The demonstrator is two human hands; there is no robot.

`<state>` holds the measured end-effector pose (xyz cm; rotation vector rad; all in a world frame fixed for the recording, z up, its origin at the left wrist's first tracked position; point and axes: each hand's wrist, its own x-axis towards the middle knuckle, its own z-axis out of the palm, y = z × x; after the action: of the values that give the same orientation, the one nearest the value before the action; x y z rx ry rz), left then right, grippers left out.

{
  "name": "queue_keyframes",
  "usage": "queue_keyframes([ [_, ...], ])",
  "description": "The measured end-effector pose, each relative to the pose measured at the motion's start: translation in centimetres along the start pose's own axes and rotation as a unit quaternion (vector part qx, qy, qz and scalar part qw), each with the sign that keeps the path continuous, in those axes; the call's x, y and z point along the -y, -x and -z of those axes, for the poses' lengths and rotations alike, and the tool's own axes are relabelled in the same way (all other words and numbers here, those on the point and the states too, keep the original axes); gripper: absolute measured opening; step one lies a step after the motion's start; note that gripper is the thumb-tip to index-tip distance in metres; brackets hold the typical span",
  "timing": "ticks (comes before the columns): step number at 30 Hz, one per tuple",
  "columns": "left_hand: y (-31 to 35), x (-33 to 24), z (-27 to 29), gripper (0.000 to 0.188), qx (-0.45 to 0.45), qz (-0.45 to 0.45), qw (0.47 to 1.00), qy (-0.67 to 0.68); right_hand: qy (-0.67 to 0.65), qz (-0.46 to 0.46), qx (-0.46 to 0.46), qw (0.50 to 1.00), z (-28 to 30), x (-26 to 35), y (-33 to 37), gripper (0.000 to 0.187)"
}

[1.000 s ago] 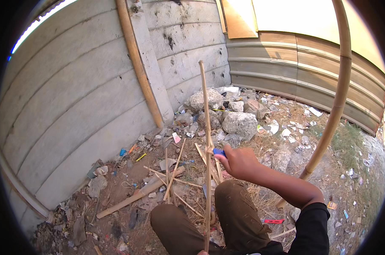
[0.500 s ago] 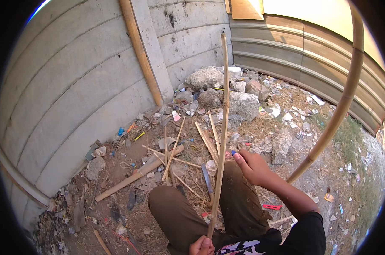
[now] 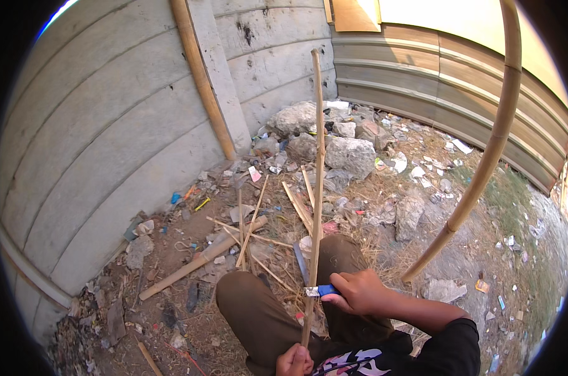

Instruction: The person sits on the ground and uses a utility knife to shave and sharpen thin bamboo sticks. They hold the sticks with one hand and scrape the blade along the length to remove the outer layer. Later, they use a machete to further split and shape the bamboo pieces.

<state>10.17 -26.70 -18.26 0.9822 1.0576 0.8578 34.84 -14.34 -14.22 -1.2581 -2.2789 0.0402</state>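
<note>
A long split bamboo strip (image 3: pixel 317 188) rises upright in front of me, between my knees. My left hand (image 3: pixel 294 361) is closed round its lower end, close to my body. In my closed right hand (image 3: pixel 359 291) is a blue utility knife (image 3: pixel 326 290). Its short blade end lies across the strip at about knee height, touching it or just in front of it. Behind the strip, a larger metal blade (image 3: pixel 300 262) lies on the ground, partly hidden by my right knee and the strip.
Several cut bamboo strips (image 3: pixel 252 222) and a thicker bamboo piece (image 3: pixel 202 263) lie ahead on the littered ground. A tall bamboo pole (image 3: pixel 478 194) leans at the right. Rocks (image 3: pixel 350 156) are heaped by the corner of the concrete wall (image 3: pixel 108 125) and the ribbed panel fence (image 3: pixel 415 69).
My right hand has come down and left with the knife, bringing it from beside the strip to across it. My left hand keeps its hold on the lower end.
</note>
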Motion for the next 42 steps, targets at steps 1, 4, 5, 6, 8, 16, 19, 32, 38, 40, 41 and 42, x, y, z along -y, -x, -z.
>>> queue_keyframes([
  [1,0.0,0.3,0.2,0.04,0.005,-0.01,1.0,-0.005,0.001,-0.016,-0.012,1.0,-0.2,-1.0,-0.6,0.045],
  [4,-0.3,1.0,0.6,0.041,0.003,0.027,0.998,0.053,0.043,0.02,-0.026,0.999,1.6,-3.0,-3.1,0.046],
  [5,-0.4,1.4,1.0,0.041,0.017,0.035,0.997,0.069,0.06,0.039,-0.027,0.997,2.0,-3.0,-3.6,0.045],
  [6,-0.6,1.8,1.4,0.042,0.032,0.043,0.995,0.085,0.078,0.057,-0.028,0.995,2.3,-2.9,-4.2,0.045],
  [8,-0.7,1.9,1.4,0.042,0.01,0.053,0.997,0.061,0.062,-0.012,-0.093,0.994,1.9,-4.0,-6.0,0.044],
  [16,-0.5,2.5,2.1,0.039,0.077,0.055,0.994,0.054,0.024,-0.032,-0.143,0.989,4.3,-5.9,-10.3,0.04],
  [19,-0.7,1.6,1.7,0.04,0.082,0.056,0.988,0.119,0.025,0.064,-0.094,0.993,1.1,-4.0,-7.1,0.039],
  [32,-1.3,2.7,1.3,0.039,0.044,0.07,0.99,0.113,0.098,-0.039,-0.091,0.99,4.0,-9.6,-11.1,0.048],
  [38,-1.1,2.6,1.9,0.039,0.018,0.101,0.975,0.197,0.032,0.008,-0.074,0.997,1.1,-4.0,-8.6,0.047],
  [40,-0.9,3.3,1.0,0.039,-0.014,0.011,0.986,0.164,0.003,0.055,-0.008,0.998,-0.6,-1.2,-5.1,0.046],
  [41,-0.9,2.9,0.6,0.039,-0.023,0.004,0.988,0.153,-0.017,0.071,0.023,0.997,-1.6,0.0,-3.0,0.046],
  [42,-0.9,2.2,0.1,0.039,-0.033,0.0,0.989,0.143,-0.039,0.084,0.057,0.994,-2.5,1.0,-0.8,0.046],
])
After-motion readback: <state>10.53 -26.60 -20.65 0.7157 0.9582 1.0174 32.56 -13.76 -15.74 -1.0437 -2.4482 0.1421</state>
